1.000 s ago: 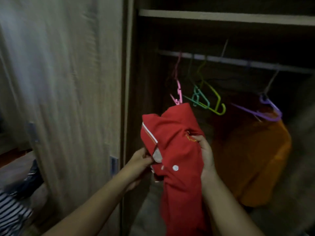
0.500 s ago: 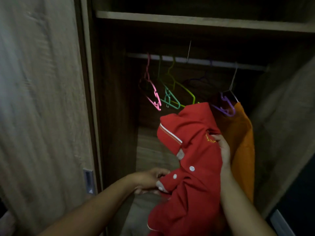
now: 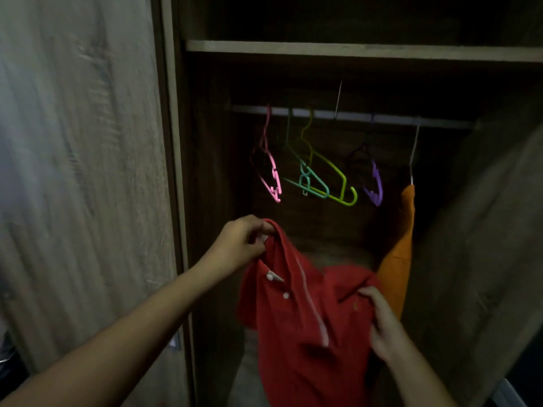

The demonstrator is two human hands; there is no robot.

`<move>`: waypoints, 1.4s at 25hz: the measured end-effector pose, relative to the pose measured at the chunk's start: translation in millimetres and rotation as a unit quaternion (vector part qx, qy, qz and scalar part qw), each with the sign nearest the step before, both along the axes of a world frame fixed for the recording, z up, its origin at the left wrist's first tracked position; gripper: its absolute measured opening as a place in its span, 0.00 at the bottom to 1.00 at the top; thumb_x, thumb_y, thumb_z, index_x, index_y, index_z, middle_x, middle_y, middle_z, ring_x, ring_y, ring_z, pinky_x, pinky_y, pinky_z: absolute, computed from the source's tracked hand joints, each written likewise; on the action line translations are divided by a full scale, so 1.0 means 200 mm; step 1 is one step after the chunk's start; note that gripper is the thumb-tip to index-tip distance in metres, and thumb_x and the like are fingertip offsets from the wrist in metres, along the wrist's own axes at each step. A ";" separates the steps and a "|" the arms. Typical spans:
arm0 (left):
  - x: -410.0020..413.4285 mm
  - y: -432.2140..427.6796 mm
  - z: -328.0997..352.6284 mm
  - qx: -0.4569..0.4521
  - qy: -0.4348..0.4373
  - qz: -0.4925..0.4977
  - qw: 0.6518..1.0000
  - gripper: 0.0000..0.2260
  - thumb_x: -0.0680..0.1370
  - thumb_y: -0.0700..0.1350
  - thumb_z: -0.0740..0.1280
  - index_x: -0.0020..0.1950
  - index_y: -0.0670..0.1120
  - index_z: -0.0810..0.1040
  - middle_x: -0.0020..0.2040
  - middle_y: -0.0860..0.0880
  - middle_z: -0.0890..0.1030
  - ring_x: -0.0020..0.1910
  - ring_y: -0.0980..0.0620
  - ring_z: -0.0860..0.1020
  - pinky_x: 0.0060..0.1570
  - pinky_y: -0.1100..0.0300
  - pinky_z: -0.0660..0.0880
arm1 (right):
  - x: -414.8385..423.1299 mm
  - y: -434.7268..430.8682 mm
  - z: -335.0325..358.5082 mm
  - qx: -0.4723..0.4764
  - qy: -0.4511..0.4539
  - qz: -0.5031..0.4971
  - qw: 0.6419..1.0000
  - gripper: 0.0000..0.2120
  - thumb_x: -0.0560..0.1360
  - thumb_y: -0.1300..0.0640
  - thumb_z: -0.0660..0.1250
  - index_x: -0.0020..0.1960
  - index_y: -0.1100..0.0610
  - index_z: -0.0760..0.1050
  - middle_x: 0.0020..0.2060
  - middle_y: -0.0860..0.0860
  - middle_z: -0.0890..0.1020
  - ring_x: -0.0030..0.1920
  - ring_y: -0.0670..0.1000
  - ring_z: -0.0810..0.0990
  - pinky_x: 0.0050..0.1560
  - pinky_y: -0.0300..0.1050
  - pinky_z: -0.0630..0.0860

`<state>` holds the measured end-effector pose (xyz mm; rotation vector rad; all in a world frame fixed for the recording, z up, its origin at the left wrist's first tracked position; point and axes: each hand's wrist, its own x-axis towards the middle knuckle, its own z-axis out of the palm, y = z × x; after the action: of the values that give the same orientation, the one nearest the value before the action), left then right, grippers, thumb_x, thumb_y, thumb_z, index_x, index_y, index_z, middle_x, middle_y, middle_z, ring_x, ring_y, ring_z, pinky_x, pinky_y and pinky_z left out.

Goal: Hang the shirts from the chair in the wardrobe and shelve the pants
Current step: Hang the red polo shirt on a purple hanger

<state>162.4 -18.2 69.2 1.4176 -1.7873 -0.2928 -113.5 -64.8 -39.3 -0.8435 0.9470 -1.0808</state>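
Left hand (image 3: 239, 245) pinches the red shirt (image 3: 305, 324) at its collar, and the right hand (image 3: 385, 327) clutches the chest cloth lower down. The shirt hangs bunched before the open wardrobe, below the bare pink hanger (image 3: 271, 177) and teal hanger (image 3: 313, 185). Neither hand is free (a hanger needs one), so loosing a grip may let the cloth slip. Room is narrow, between the door frame (image 3: 173, 171) at left and the hung orange shirt (image 3: 399, 259) just beside at right.

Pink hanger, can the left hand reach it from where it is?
Probably yes. The pink hanger hangs on the rail just above the left hand, with open space between. That hand pinches the red shirt at its collar, though, so the shirt would come along.
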 end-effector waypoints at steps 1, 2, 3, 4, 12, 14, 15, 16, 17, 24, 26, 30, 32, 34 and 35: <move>-0.01 0.01 0.04 -0.022 -0.050 -0.006 0.998 0.17 0.73 0.33 0.67 0.59 0.47 0.79 0.52 0.53 0.75 0.47 0.61 0.75 0.47 0.73 0.71 | 0.00 -0.03 -0.02 -0.015 0.121 -0.018 0.992 0.16 0.65 0.52 0.73 0.51 0.54 0.79 0.44 0.55 0.85 0.42 0.54 0.84 0.44 0.45 0.81; -0.03 0.02 0.07 -0.035 -0.089 -0.014 0.995 0.18 0.72 0.33 0.68 0.61 0.46 0.78 0.53 0.52 0.72 0.46 0.62 0.72 0.46 0.75 0.68 | 0.00 -0.05 -0.01 -0.055 0.238 -0.013 0.969 0.16 0.67 0.50 0.72 0.53 0.55 0.77 0.47 0.54 0.84 0.46 0.53 0.83 0.46 0.44 0.80; -0.04 0.02 0.10 -0.042 -0.112 -0.019 0.993 0.19 0.72 0.34 0.68 0.62 0.46 0.78 0.54 0.51 0.71 0.46 0.62 0.71 0.45 0.76 0.67 | 0.01 -0.06 0.04 -0.101 0.317 -0.001 0.943 0.13 0.70 0.52 0.71 0.52 0.55 0.78 0.48 0.55 0.83 0.47 0.53 0.82 0.46 0.42 0.78; -0.05 0.03 0.13 -0.046 -0.121 -0.018 0.991 0.19 0.73 0.34 0.68 0.63 0.46 0.77 0.55 0.50 0.70 0.47 0.60 0.70 0.45 0.76 0.67 | 0.02 -0.08 0.10 -0.155 0.343 0.014 0.926 0.07 0.72 0.58 0.70 0.50 0.56 0.79 0.47 0.56 0.83 0.45 0.52 0.82 0.45 0.41 0.77; -0.11 -0.03 0.31 -0.005 -0.122 -0.034 0.992 0.18 0.74 0.34 0.66 0.62 0.48 0.78 0.59 0.49 0.68 0.53 0.54 0.71 0.39 0.72 0.68 | 0.02 -0.22 0.80 -0.509 0.427 -0.280 0.693 0.09 0.73 0.63 0.66 0.51 0.58 0.80 0.47 0.56 0.81 0.46 0.51 0.80 0.47 0.37 0.72; -0.11 -0.04 0.32 0.007 -0.129 -0.030 0.991 0.18 0.75 0.34 0.66 0.62 0.48 0.78 0.59 0.51 0.68 0.52 0.55 0.71 0.35 0.72 0.67 | 0.10 -0.30 0.90 -0.508 0.442 -0.240 0.699 0.13 0.75 0.61 0.63 0.59 0.55 0.77 0.54 0.58 0.78 0.54 0.54 0.78 0.56 0.42 0.73; -0.11 -0.04 0.32 0.011 -0.133 -0.026 0.991 0.18 0.75 0.34 0.66 0.62 0.47 0.78 0.59 0.51 0.68 0.52 0.55 0.71 0.35 0.72 0.68 | 0.15 -0.36 0.92 -0.490 0.472 -0.209 0.702 0.15 0.77 0.59 0.62 0.63 0.54 0.76 0.57 0.59 0.76 0.57 0.55 0.76 0.59 0.42 0.70; -0.10 -0.04 0.33 0.014 -0.134 -0.018 0.991 0.17 0.75 0.35 0.66 0.62 0.47 0.78 0.58 0.51 0.68 0.53 0.55 0.71 0.35 0.72 0.68 | 0.20 -0.42 0.93 -0.464 0.512 -0.177 0.701 0.17 0.78 0.58 0.61 0.65 0.53 0.74 0.58 0.61 0.75 0.59 0.56 0.74 0.60 0.40 0.68; -0.09 -0.04 0.33 0.019 -0.134 -0.010 0.991 0.17 0.75 0.35 0.66 0.63 0.46 0.78 0.58 0.51 0.67 0.53 0.55 0.71 0.35 0.72 0.68 | 0.23 -0.48 0.93 -0.437 0.550 -0.152 0.695 0.17 0.78 0.59 0.60 0.66 0.54 0.74 0.59 0.62 0.74 0.61 0.59 0.74 0.61 0.40 0.67; 0.02 0.00 0.31 0.062 -0.099 0.019 0.993 0.17 0.75 0.36 0.66 0.63 0.47 0.77 0.57 0.52 0.66 0.52 0.53 0.73 0.29 0.70 0.75 | 0.20 -0.58 0.83 -0.421 0.480 -0.292 0.712 0.15 0.73 0.71 0.58 0.55 0.63 0.79 0.54 0.65 0.79 0.56 0.62 0.77 0.60 0.45 0.69; 0.03 -0.01 0.30 0.073 -0.089 0.020 0.993 0.17 0.75 0.35 0.66 0.63 0.47 0.77 0.58 0.51 0.66 0.50 0.53 0.74 0.29 0.70 0.76 | 0.19 -0.50 0.80 -0.475 0.449 -0.292 0.698 0.16 0.73 0.73 0.57 0.56 0.65 0.78 0.53 0.66 0.77 0.54 0.63 0.76 0.55 0.38 0.66; 0.02 -0.01 0.28 0.088 -0.067 0.010 0.994 0.17 0.76 0.35 0.66 0.63 0.48 0.77 0.59 0.51 0.66 0.50 0.52 0.74 0.30 0.70 0.77 | 0.20 -0.24 0.61 -0.504 0.276 -0.301 0.761 0.16 0.76 0.72 0.59 0.62 0.63 0.70 0.51 0.51 0.77 0.49 0.42 0.76 0.49 0.21 0.66; 0.01 -0.01 0.27 0.095 -0.061 0.008 0.994 0.18 0.76 0.35 0.65 0.64 0.47 0.77 0.60 0.50 0.66 0.50 0.52 0.74 0.31 0.69 0.78 | 0.24 -0.10 0.40 -0.462 0.155 -0.320 0.813 0.22 0.76 0.70 0.61 0.68 0.61 0.62 0.46 0.45 0.75 0.43 0.38 0.76 0.46 0.28 0.72; -0.01 0.00 0.25 0.102 -0.059 0.006 0.993 0.18 0.76 0.34 0.65 0.64 0.46 0.77 0.60 0.50 0.66 0.50 0.52 0.74 0.32 0.66 0.80 | 0.24 -0.05 0.18 -0.393 0.144 -0.298 0.858 0.25 0.75 0.68 0.64 0.69 0.60 0.62 0.38 0.48 0.74 0.37 0.40 0.75 0.40 0.33 0.73; -0.02 -0.01 0.25 0.105 -0.058 0.006 0.993 0.18 0.76 0.34 0.65 0.64 0.46 0.77 0.60 0.49 0.66 0.51 0.51 0.75 0.34 0.64 0.81 | 0.23 -0.06 0.09 -0.355 0.171 -0.262 0.881 0.20 0.75 0.67 0.65 0.65 0.57 0.67 0.35 0.50 0.74 0.34 0.42 0.74 0.36 0.35 0.72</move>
<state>157.8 -19.2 119.3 1.6209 -1.8853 -0.4106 -66.6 -75.9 -20.6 -1.4629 1.1171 -1.8514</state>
